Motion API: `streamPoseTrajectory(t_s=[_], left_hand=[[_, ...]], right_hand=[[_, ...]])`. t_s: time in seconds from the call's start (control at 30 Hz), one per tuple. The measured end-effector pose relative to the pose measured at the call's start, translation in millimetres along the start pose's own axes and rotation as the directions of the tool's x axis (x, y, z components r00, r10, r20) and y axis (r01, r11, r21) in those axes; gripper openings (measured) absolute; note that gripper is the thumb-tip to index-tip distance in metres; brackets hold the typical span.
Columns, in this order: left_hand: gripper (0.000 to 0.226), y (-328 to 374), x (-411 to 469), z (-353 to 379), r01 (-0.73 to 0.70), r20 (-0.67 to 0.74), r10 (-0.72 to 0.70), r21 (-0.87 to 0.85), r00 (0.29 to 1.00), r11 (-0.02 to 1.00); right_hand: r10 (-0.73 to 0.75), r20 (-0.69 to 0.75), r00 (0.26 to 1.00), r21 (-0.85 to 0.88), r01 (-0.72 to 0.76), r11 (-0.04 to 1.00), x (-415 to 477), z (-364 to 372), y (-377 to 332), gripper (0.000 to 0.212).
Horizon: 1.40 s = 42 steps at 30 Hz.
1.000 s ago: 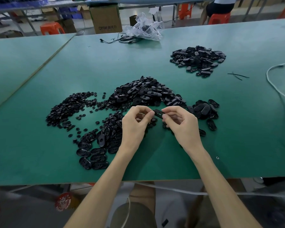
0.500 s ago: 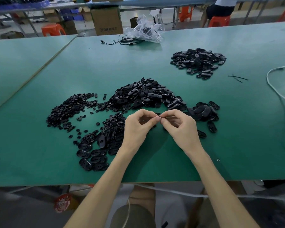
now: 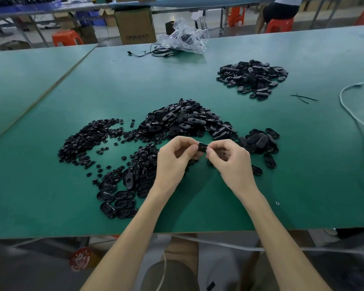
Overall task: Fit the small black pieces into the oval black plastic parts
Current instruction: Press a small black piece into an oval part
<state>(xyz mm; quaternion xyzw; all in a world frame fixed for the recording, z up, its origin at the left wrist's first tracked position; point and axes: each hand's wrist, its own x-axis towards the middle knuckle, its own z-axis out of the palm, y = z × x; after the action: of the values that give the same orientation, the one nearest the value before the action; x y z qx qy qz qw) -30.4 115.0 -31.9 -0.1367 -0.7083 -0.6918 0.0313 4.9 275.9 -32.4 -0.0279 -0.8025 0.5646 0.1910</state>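
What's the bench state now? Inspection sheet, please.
Surface: green table.
Job's things: oval part held up; pile of oval parts behind it; heap of small pieces at left; far pile back right.
Clutter: plastic bag at far edge; thin black strips at right.
Hands: left hand and right hand both pinch the oval part.
Cables: white cable at right; black cable by the bag.
Surroundings: cardboard box, orange stool, seated person.

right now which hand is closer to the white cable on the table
Right. The right hand is left of the white cable, well apart; the left hand is farther left.
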Motion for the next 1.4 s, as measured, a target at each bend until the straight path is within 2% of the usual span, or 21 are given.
streamPoseTrajectory(t_s=[0.1, 0.47, 0.93, 1.03, 1.23, 1.4], left_hand=[[0.017, 0.0, -0.4, 0.4, 0.005, 0.005, -0.005, -0.012, 1.0, 1.0], [0.012, -3.1, 1.1, -0.9, -0.047, 0.023, 0.045, 0.088, 0.999, 0.995], [0.013, -1.5, -1.0, -1.8, -0.016, 0.033, 0.014, 0.052, 0.999, 0.999], [0.017, -2.6, -0.3, -1.6, -0.013, 0.035, 0.011, 0.057, 0.999, 0.998], [0.022, -3.7, 0.9, 1.4, -0.001, 0.052, -0.005, 0.116, 0.999, 0.993], [0.023, -3.5, 0.7, -0.3, -0.012, 0.086, 0.002, 0.11, 0.996, 0.994]], right_hand=[[0.013, 0.001, 1.0, -0.012, -0.013, 1.0, 0.1, 0.0, 1.1, 0.003], [0.034, 0.017, 0.999, -0.003, -0.034, 0.999, 0.5, -2.1, 0.4, 0.007], [0.011, 0.005, 1.0, 0.004, -0.011, 1.0, 1.1, -2.0, 2.1, 0.007], [-0.025, 0.002, 1.0, 0.018, 0.025, 1.0, 1.0, -2.3, 2.1, 0.009], [-0.183, 0.027, 0.983, -0.101, 0.185, 0.978, -0.5, 2.0, 2.0, 0.009], [-0.216, 0.039, 0.976, -0.075, 0.219, 0.973, -0.1, 2.3, 2.9, 0.011]])
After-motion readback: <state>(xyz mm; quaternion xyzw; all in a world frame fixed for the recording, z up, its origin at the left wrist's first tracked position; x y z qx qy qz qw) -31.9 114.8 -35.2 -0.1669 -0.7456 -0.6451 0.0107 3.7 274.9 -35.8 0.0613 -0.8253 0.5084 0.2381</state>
